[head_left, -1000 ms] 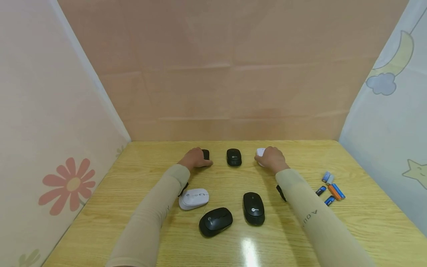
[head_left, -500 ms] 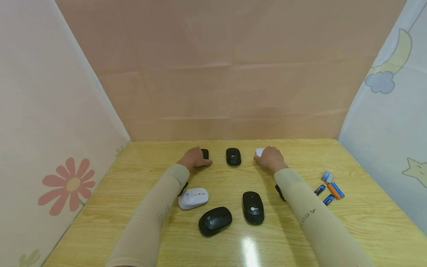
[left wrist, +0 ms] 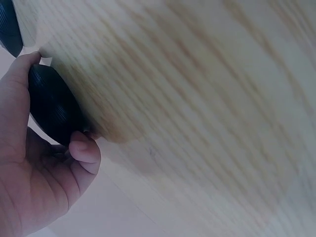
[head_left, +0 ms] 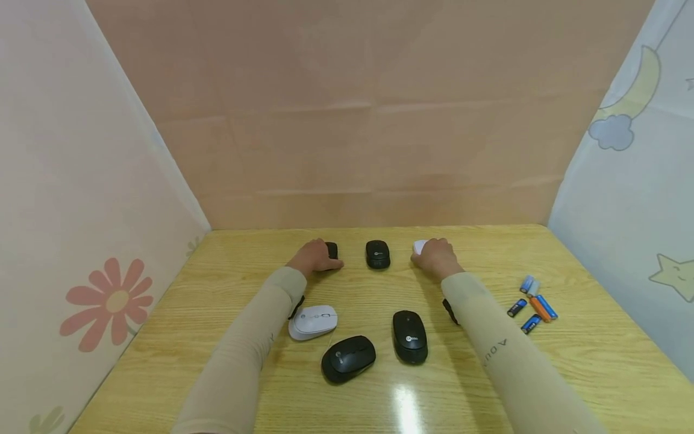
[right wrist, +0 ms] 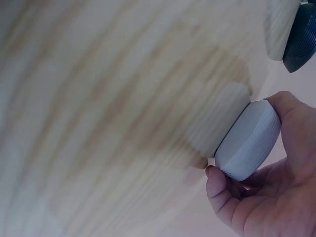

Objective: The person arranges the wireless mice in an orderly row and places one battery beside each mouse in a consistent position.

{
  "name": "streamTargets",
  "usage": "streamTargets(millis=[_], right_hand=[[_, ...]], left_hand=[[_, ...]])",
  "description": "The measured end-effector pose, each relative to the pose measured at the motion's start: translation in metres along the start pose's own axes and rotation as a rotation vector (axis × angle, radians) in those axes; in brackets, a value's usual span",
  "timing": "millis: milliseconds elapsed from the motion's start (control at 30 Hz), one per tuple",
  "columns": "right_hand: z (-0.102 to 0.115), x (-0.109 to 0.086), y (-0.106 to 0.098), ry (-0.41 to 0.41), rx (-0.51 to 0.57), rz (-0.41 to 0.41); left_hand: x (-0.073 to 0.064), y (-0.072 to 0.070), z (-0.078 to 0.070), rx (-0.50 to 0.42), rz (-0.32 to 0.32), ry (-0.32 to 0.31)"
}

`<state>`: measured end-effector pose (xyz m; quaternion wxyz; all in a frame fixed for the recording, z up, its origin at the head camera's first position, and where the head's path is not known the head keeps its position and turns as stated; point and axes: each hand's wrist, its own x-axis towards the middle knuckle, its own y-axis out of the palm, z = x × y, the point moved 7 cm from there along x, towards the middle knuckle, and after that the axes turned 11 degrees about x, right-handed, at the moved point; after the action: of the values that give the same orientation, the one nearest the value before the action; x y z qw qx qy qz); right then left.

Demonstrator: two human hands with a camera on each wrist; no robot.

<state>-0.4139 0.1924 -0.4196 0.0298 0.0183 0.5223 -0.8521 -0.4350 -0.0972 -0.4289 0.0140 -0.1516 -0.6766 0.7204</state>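
At the table's far left, my left hand [head_left: 314, 257] grips a black mouse [head_left: 332, 248] by its sides. The left wrist view shows thumb and fingers curled round that black mouse [left wrist: 55, 104], which sits on the wood. My right hand [head_left: 437, 258] holds a white mouse [head_left: 420, 246] at the far right of the row, mostly hidden under the hand. In the right wrist view the white mouse [right wrist: 248, 140] is pinched between thumb and fingers, resting on the table. Between both hands stands another black mouse [head_left: 378, 254], untouched.
Nearer on the wooden table [head_left: 228, 289] lie a white mouse [head_left: 313, 322] beside my left forearm, a black mouse [head_left: 349, 359] turned sideways and a black mouse [head_left: 409, 336] pointing away. Several batteries [head_left: 534, 304] lie right of my right forearm. Covered walls [head_left: 374, 208] bound the back and sides.
The view has shifted slightly. Both hands stay on their mice, and no mouse has visibly moved on the table.
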Motion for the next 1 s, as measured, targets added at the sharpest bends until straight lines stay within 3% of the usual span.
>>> streamTargets(millis=[433, 1000], right_hand=[[0.0006, -0.0004, 0.0032, 0.004, -0.012, -0.004], [0.0009, 0.0043, 0.0049, -0.006, -0.027, -0.001]], left_hand=[[0.0019, 0.0049, 0.0035, 0.003, -0.005, -0.012], [-0.0023, 0.0007, 0.0077, 0.029, 0.006, 0.009]])
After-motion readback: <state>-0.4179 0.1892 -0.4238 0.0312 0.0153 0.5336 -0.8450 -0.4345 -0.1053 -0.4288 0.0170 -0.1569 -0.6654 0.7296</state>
